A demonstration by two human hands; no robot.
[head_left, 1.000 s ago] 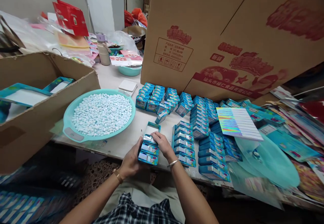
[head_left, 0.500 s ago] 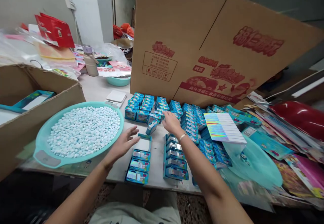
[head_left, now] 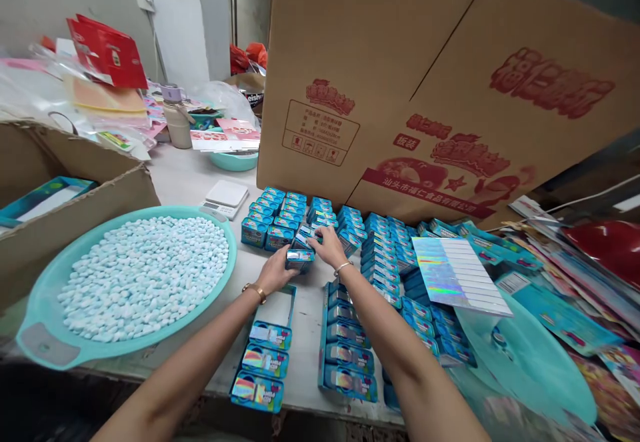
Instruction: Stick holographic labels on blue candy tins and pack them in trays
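Note:
My left hand (head_left: 276, 273) has its fingers closed on the side of a small blue candy box (head_left: 300, 257) with a shiny top. Just behind that, my right hand (head_left: 330, 247) pinches at another blue candy box (head_left: 304, 235); its fingertips are partly hidden. Both hands are at the front of the rows of upright blue boxes (head_left: 280, 237). Below my left hand lies a long open tray (head_left: 291, 299), its near part filled with several boxes and its far part showing a bare white bottom. A second tray (head_left: 324, 349) full of boxes stands beside my right forearm.
A turquoise basin (head_left: 231, 255) of pale blue candies stands at the left, with a white scale (head_left: 227, 195) behind it. A large carton (head_left: 380, 49) rises at the back. At the right, a striped shiny sheet (head_left: 460, 275) lies over another turquoise basin (head_left: 560, 369).
My left hand has moved forward and right from above the tray and closed on a box. My right hand stays by the rows, its fingers now on a box. The view has shifted slightly.

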